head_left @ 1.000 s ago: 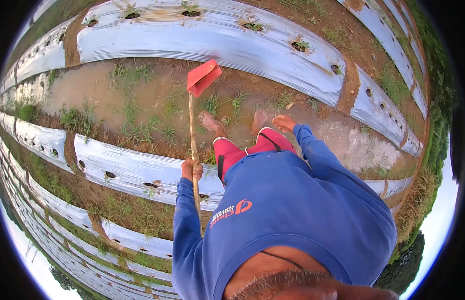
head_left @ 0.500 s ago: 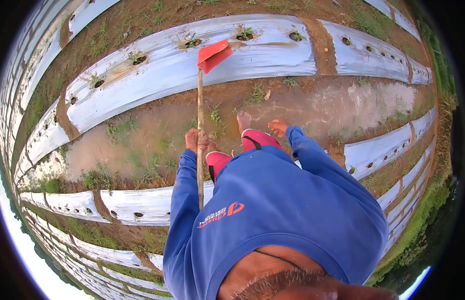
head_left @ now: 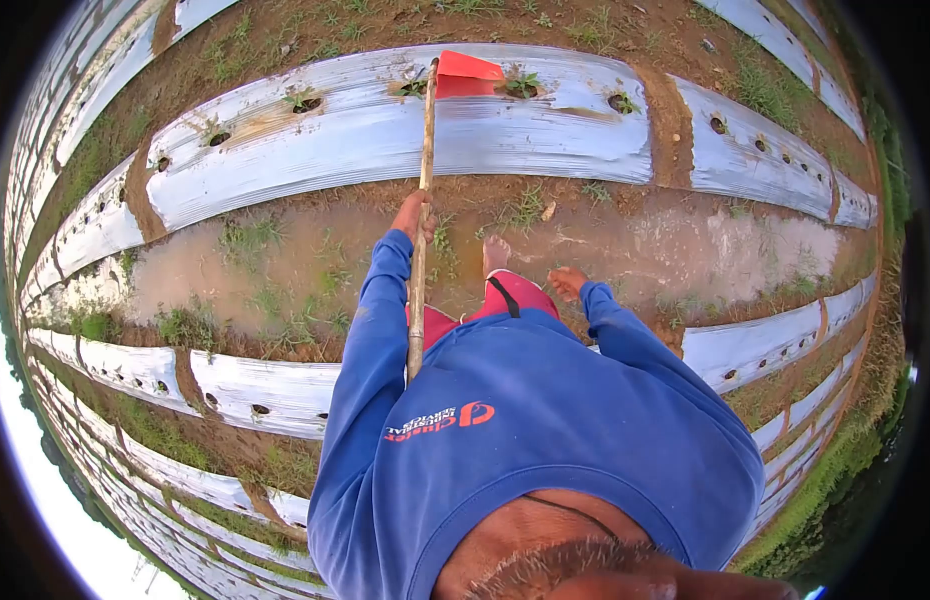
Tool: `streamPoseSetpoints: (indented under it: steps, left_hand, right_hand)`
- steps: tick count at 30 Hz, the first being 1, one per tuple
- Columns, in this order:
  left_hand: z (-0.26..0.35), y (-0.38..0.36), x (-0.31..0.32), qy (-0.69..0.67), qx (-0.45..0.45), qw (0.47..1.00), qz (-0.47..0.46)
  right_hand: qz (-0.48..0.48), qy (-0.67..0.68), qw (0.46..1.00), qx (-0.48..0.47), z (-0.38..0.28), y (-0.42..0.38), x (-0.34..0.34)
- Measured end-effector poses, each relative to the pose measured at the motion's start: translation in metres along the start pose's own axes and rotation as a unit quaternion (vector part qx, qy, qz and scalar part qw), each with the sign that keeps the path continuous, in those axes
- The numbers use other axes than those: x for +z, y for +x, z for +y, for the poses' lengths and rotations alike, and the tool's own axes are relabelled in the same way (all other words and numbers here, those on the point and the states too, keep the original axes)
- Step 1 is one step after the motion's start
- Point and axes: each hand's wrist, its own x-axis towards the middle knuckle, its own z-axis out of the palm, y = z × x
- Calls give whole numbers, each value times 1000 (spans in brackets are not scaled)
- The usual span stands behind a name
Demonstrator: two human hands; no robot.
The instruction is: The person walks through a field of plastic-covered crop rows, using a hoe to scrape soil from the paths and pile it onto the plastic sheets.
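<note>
My left hand [head_left: 413, 215] is wrapped round a long bamboo pole [head_left: 418, 285], which points away from my body. At its far tip is a red, folded, flag-like piece [head_left: 468, 70]. That red piece overlaps the plastic-covered bed between two planting holes, near a small green plant [head_left: 523, 86]. My right hand [head_left: 567, 282] hangs low beside my right leg, its fingers loosely bent and apart, with no object showing in them. The pole's near end runs back beside my left sleeve.
I stand barefoot, one foot [head_left: 496, 252] showing, in a muddy, waterlogged furrow [head_left: 665, 240]. Silver plastic mulch [head_left: 315, 160] with planted holes covers the bed ahead; another covered bed [head_left: 270, 385] lies behind. Weeds [head_left: 250, 235] grow in the furrow.
My left hand and the pole have moved forward and slightly right; the red piece now lies farther across the bed, turned at a different angle. My right hand has dropped slightly nearer my body.
</note>
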Motion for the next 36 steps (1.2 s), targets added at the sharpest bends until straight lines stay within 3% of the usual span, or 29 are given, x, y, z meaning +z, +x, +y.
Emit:
streamPoseSetpoints:
  steps: [4,10,13,17,19,23,25,28,31,32,35,36]
  left_hand:
    - [-16,-17,-47,-74,-56,996,2]
    - [-117,-71,-193,-273,-68,955,-94]
    - [-174,-111,-264,-342,-32,938,-47]
    - [-204,-159,-350,-424,-35,900,93]
    - [-224,-158,-400,-470,-18,867,166]
    - [-237,-153,-486,-535,-13,819,207]
    - [-237,-152,-507,-555,29,794,246]
    - [-239,-148,-522,-584,9,779,228]
    - [-246,-140,-506,-569,25,787,236]
    - [-247,-141,-492,-549,72,795,249]
    - [-264,-126,-471,-599,44,774,202]
    - [-263,-127,-460,-580,41,791,192]
  right_hand:
    - [1,-48,999,-10,-36,7,11]
    - [0,-82,996,17,-108,1,84]
    - [-22,-157,987,31,-138,9,136]
    - [-34,-238,971,10,-171,30,206]
    - [-45,-271,961,-10,-192,37,241]
    - [-66,-341,937,-36,-236,28,307]
    - [-74,-363,928,-39,-247,29,321]
    - [-71,-379,922,-33,-256,30,324]
    - [-56,-388,920,-22,-255,31,317]
    - [-56,-389,919,-20,-253,32,311]
    - [-55,-380,924,-6,-244,29,297]
    - [-57,-375,925,-1,-242,29,295]
